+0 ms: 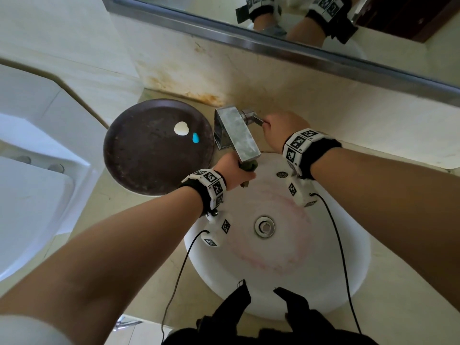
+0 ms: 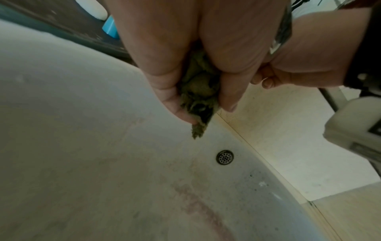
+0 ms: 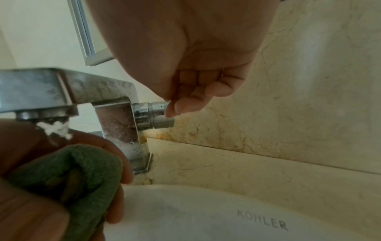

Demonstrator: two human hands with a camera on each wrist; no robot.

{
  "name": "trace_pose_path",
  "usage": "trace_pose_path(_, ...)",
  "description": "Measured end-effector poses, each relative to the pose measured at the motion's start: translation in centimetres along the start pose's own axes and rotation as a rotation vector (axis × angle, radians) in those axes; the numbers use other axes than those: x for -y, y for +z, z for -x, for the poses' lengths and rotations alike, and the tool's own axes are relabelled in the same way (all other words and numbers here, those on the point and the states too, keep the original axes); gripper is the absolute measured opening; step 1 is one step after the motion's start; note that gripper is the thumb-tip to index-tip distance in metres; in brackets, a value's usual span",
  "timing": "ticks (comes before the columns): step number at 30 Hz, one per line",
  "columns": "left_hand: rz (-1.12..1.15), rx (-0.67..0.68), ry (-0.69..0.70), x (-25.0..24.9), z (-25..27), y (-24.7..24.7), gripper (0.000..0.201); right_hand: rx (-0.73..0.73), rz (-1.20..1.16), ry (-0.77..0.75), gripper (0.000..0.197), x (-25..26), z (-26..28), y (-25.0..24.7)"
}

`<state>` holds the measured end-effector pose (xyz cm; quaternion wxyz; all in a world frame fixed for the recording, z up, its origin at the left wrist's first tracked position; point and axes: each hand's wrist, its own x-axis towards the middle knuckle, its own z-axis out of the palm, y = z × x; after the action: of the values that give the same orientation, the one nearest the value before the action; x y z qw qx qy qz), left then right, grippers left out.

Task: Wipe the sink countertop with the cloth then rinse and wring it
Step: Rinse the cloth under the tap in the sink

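Cloth (image 1: 246, 170) — green and bunched into a tight wad — is sitting inside the left hand (image 1: 230, 170), whose fingers and thumb are curling round it just under the mouth of the faucet spout (image 1: 236, 133). In the left wrist view the cloth (image 2: 199, 91) is showing between the thumb and the curled fingers (image 2: 164, 78), with its long axis running roughly downward and a narrow tail poking out below the fist, pointing toward the basin of the sink (image 2: 82, 146). In the right wrist view the cloth (image 3: 82, 171) is appearing as a rounded green fold filling the left hand (image 3: 31, 187), directly beneath the spout's outlet (image 3: 43, 114), where a white crust is clinging. The right hand (image 1: 278, 128) is reaching to the side of the faucet, and its fingertips (image 3: 179, 104) are pinching the end of the cylindrical faucet handle (image 3: 154, 112) — the remaining fingers are folding into the palm. Beside the faucet a dark round tray (image 1: 139, 155) is resting on the countertop (image 1: 373, 158), carrying a white shell-like piece (image 1: 181, 128) and a small blue piece (image 1: 196, 138). The sink's drain (image 1: 264, 226) is lying at the basin's centre, with the overflow hole (image 2: 224, 157) near the rear wall.
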<state>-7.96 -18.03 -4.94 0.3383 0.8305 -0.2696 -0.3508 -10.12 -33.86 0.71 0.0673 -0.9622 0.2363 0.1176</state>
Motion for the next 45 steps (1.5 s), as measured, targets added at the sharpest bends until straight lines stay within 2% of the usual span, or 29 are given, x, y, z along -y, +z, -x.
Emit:
trace_pose_path(7, 0.022, -0.019, 0.014, -0.3, -0.1, 0.1, 0.035, -0.002, -0.09, 0.02, 0.03, -0.2, 0.2, 0.2)
trace_pose_path(10, 0.029, -0.008, 0.019, 0.0, -0.1, 0.2, 0.024, -0.021, -0.238, 0.059, 0.028, -0.4, 1.8, 1.0)
trace_pose_path(12, 0.034, 0.008, 0.014, 0.3, 0.1, 0.1, 0.013, 0.027, -0.374, 0.091, 0.033, -0.6, 3.5, 2.1)
trace_pose_path(13, 0.045, 0.011, 0.003, 0.5, 0.2, 0.1, 0.014, 0.077, -0.435, 0.1, 0.036, -0.5, 4.6, 2.9)
trace_pose_path(16, 0.074, 0.027, 0.007, 1.1, 0.6, 0.0, 0.039, 0.257, -0.511, 0.026, 0.042, 0.7, 6.5, 5.5)
trace_pose_path(18, 0.037, 0.055, 0.006, 1.4, 0.9, -0.2, 0.054, 0.308, -0.518, -0.03, 0.048, 2.0, 6.9, 6.8)
trace_pose_path(21, 0.013, 0.107, 0.008, 1.8, 1.4, -0.3, 0.073, 0.27, -0.589, 0.002, 0.047, 3.1, 7.0, 7.5)
trace_pose_path(26, 0.052, 0.099, 0.03, 2.0, 2.1, -0.2, 0.089, 0.188, -0.639, 0.067, 0.025, 3.5, 6.5, 7.9)
trace_pose_path(29, 0.056, 0.041, -0.039, 2.0, 1.9, -0.1, 0.073, 0.17, -0.68, 0.1, 0.017, 3.3, 6.3, 7.4)
trace_pose_path(32, -0.008, 0.048, -0.109, 1.3, 1.8, -0.9, 0.047, 0.201, -0.703, 0.175, 0.024, 2.6, 6.0, 7.3)
trace_pose_path(34, -0.094, 0.065, -0.089, 0.9, 1.8, -1.2, 0.035, 0.229, -0.753, 0.249, 0.028, 2.3, 5.8, 7.4)
trace_pose_path(38, -0.148, 0.056, 0.013, 0.1, 2.0, -0.8, 0.034, 0.248, -1.094, 0.362, 0.028, 2.3, 5.6, 6.7)
trace_pose_path(41, -0.249, 0.042, 0.07, 0.0, 1.6, -0.4, 0.033, 0.229, -1.07, 0.352, 0.02, 2.5, 5.4, 6.3)
trace_pose_path(45, -0.377, 0.103, 0.059, 0.0, 0.9, 0.1, 0.027, 0.219, -0.897, 0.28, 0.042, 2.6, 5.7, 6.3)
